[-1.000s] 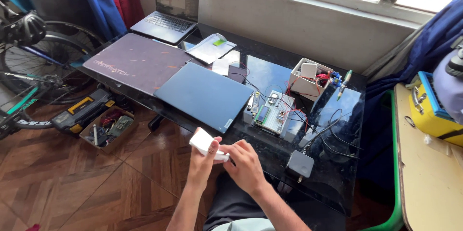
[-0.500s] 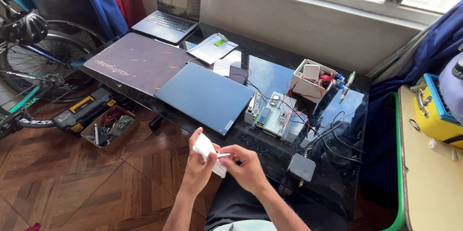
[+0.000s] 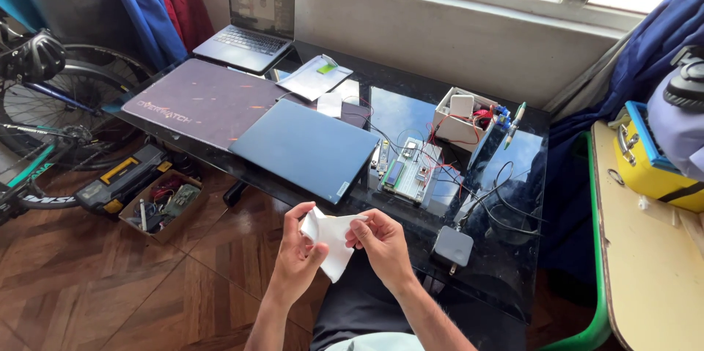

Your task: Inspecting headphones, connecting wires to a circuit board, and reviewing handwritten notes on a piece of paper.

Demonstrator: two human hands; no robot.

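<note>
I hold a small white paper (image 3: 331, 241) between my two hands, in the air over my lap, just in front of the near edge of the black glass table (image 3: 513, 278). It looks very light and soft, and it bends and creases easily, so I think it can tear if I pull too strongly. The best place to take it is at the edges, with the fingertips only.

My left hand (image 3: 299, 256) pinches the left upper corner between the thumb and the first fingers. My right hand (image 3: 381, 245) pinches the upper right edge in the same way, with the other fingers curled loosely.

On the table, just behind the paper, lies a closed dark blue laptop (image 3: 308, 149). To the right of this laptop is a breadboard (image 3: 411, 171) with red wires, and a small grey box (image 3: 452, 247) sits near the table edge. An open laptop (image 3: 253, 17) stands at the far left corner of the table.
</note>
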